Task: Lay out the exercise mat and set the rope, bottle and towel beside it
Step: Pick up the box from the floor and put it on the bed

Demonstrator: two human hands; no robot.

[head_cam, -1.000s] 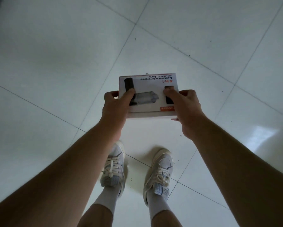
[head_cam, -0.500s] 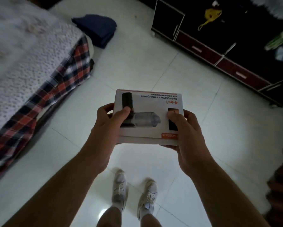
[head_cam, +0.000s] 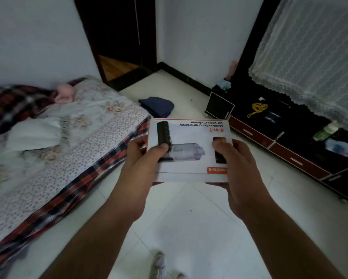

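In the head view we judge the risk to be this: while we carry the box [head_cam: 189, 137], we cannot pick up anything the task calls for. Our left hand [head_cam: 143, 158] and right hand [head_cam: 237, 164] curl round its sides, thumbs on top. The rope [head_cam: 258, 108] and bottle [head_cam: 326, 131] lie on the cabinet [head_cam: 298, 160], and the towel [head_cam: 34, 134] on the bed [head_cam: 78, 156]. The blue bundle [head_cam: 157, 106] on the floor may be the mat.

The person's left hand [head_cam: 141, 158] and right hand [head_cam: 242, 168] are bare, as are both forearms [head_cam: 100, 228]. One pale, blurred sneaker [head_cam: 158, 265] shows at the near edge.
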